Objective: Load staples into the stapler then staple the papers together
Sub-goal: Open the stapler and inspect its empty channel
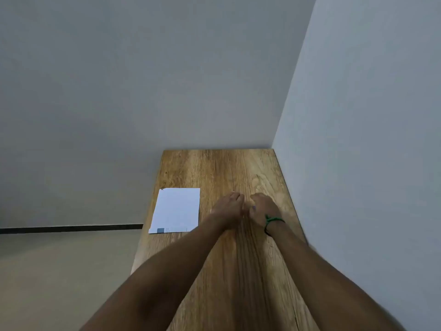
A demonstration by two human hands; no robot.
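A stack of white papers lies flat near the left edge of the wooden table, with a blue printed block at its near corner. To its right my left hand and my right hand meet knuckle to knuckle over the table, both with fingers curled inward. A small pale greyish object peeks out from my right hand where the two hands touch; its shape is hidden. No stapler or staples show clearly. A green thread band circles my right wrist.
The table is narrow and stands in a corner, with a grey wall behind it and another wall tight along its right side. Its left edge drops to a beige floor.
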